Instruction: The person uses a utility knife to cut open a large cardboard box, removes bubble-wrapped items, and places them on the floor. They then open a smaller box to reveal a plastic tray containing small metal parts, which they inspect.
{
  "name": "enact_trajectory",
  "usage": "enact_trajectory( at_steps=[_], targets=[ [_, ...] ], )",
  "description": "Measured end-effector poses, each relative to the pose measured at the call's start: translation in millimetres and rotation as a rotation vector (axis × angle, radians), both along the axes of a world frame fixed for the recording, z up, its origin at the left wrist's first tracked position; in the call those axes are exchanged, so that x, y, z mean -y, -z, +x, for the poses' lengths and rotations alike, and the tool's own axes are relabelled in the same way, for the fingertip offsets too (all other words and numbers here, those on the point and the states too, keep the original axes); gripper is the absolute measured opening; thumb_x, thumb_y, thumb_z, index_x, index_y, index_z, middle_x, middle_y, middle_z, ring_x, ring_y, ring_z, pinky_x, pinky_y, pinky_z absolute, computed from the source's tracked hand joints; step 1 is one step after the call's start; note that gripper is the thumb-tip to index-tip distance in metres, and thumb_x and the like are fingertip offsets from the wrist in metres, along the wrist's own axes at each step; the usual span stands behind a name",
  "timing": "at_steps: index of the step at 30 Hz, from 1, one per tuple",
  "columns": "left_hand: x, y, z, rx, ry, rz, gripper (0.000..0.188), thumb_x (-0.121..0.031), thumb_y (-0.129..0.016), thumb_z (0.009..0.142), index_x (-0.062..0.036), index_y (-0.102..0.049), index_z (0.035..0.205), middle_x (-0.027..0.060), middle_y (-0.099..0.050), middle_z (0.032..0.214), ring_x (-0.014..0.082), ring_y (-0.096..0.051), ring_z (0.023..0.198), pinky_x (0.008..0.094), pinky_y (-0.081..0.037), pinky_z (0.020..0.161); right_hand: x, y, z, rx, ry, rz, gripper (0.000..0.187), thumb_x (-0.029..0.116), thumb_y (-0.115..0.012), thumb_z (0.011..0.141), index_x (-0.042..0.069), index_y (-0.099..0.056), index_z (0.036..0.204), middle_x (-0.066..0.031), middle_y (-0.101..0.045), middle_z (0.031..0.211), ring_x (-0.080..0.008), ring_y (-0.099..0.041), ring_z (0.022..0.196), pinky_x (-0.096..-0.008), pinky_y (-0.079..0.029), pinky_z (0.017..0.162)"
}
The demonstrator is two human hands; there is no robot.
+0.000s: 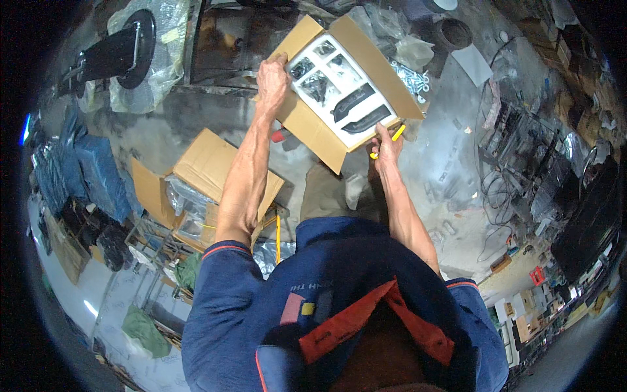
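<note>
Head view: box (375, 62) sits between left hand (273, 80), clamped on its left edge, likely steadying, and right hand (388, 149), closed round a yellow tool (398, 133) at its right corner. Foam (325, 116) inside presumably protects black parts (353, 101).

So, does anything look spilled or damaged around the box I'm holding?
Possibly: silver hardware lies in a heap just past the right side of the open box. It looks like a spill, though some may be bagged. The white foam tray shows no obvious damage.
</note>
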State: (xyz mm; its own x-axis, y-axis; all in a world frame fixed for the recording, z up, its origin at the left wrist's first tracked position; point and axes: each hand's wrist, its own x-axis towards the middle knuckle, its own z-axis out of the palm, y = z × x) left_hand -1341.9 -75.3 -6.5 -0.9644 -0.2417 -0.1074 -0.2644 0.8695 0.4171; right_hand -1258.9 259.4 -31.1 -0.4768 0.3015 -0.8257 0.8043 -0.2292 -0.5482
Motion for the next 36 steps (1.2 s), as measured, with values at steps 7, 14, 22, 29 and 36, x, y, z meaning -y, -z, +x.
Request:
enact_trajectory(
  at_steps=[7,14,22,29,36],
  targets=[
    [-20.4,-38.3,16.7,-0.123,-0.125,-0.038,0.032,-0.002,-0.057,0.075,-0.0007,-0.069,0.105,0.0238,-0.069,0.091,0.0426,-0.065,0.086,0.0519,-0.052,0.079,-2.5,12.1,-10.9,0.011,-0.076,0.007,0.053,0.007,-0.084,0.075,0.005,-0.044,0.110,-0.0056,-0.060,0.081,-0.0122,-0.058,0.056,-0.0239,-0.041,0.041],
    [-12.5,-29.7,26.1,-0.006,-0.226,-0.001,0.038,-0.001,-0.054,0.077,-0.0041,-0.071,0.111,0.0218,-0.071,0.096,0.0402,-0.067,0.092,0.0493,-0.054,0.082,-3.2,11.0,-9.5,0.021,-0.094,0.112,0.053,0.009,-0.083,0.077,0.006,-0.044,0.112,-0.0071,-0.059,0.079,-0.0140,-0.057,0.056,-0.0259,-0.042,0.041],
    [3.5,-39.1,33.2,-0.129,-0.182,0.199,0.034,-0.002,-0.054,0.080,-0.0041,-0.072,0.109,0.0232,-0.070,0.096,0.0417,-0.067,0.090,0.0494,-0.053,0.083,-7.0,21.3,-13.6,-0.024,-0.180,0.249,0.027,0.003,-0.075,0.078,-0.001,-0.058,0.098,-0.0058,-0.062,0.083,-0.0150,-0.058,0.063,-0.0309,-0.048,0.058],
    [4.8,-35.4,35.4,-0.176,-0.231,0.238,0.032,0.001,-0.055,0.081,-0.0023,-0.072,0.108,0.0220,-0.071,0.095,0.0405,-0.068,0.090,0.0466,-0.054,0.084,-36.5,1.8,-3.3,-0.122,-0.182,0.399,0.021,0.012,-0.071,0.082,0.003,-0.057,0.095,-0.0021,-0.054,0.070,-0.0124,-0.047,0.052,-0.0305,-0.037,0.046],
    [13.2,-29.0,-5.3,-0.213,-0.171,0.339,0.024,-0.005,-0.061,0.083,-0.0064,-0.073,0.104,0.0220,-0.071,0.094,0.0407,-0.069,0.090,0.0489,-0.055,0.080,-77.6,-45.9,-54.3,-0.465,-0.547,0.513,0.036,0.010,-0.068,0.084,-0.006,-0.061,0.116,-0.0109,-0.065,0.097,-0.0188,-0.059,0.088,-0.0342,-0.049,0.082]
  ],
)
